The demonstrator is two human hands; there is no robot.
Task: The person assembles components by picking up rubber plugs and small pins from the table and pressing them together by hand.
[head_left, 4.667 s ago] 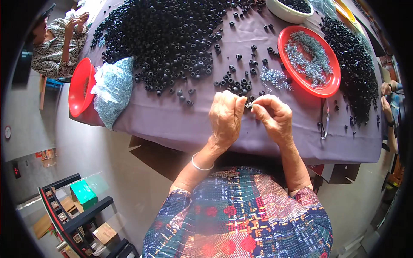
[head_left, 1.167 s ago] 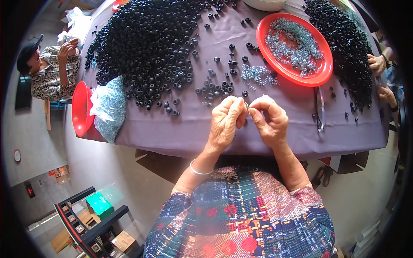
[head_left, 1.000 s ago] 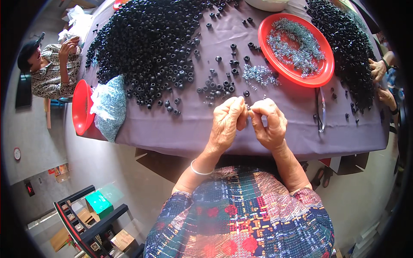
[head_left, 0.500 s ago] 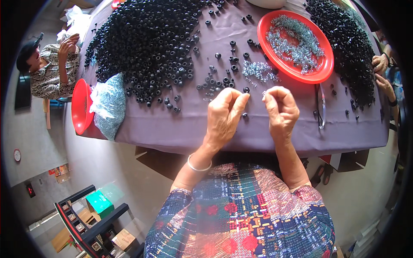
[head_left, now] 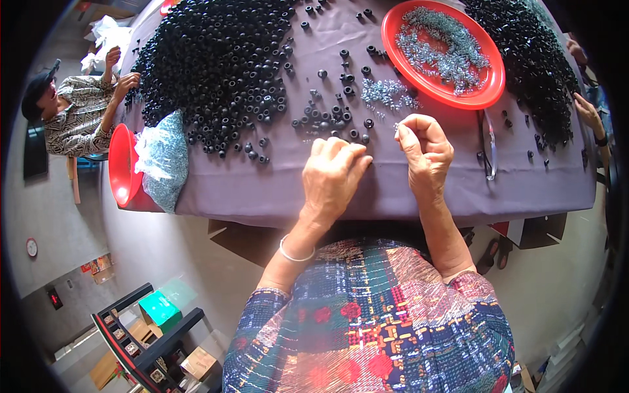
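My left hand (head_left: pixel 331 175) is above the near part of the cloth-covered table, its fingers curled in toward the thumb. Whatever lies between those fingertips is hidden. A round black plastic part (head_left: pixel 365 139) is just beyond them. To the right, thumb and forefinger of my right hand (head_left: pixel 427 156) pinch a tiny clear piece (head_left: pixel 397 128). Past both hands lie a small heap of similar clear pieces (head_left: pixel 386 93) and a loose group of black parts (head_left: pixel 324 120).
A red plate (head_left: pixel 495 92) holds more clear pieces. Large black heaps stand at left (head_left: pixel 216 72) and right (head_left: pixel 527 65). A filled plastic bag (head_left: pixel 164 167) and red bowl (head_left: pixel 122 177) sit at the left edge. A co-worker (head_left: pixel 78 108) is at left; another hand (head_left: pixel 588 110) reaches in at right.
My left hand has shifted a little left and nearer me, its fingers curling differently. My right hand keeps its pinch. The co-worker's hand at left has lowered to the black heap.
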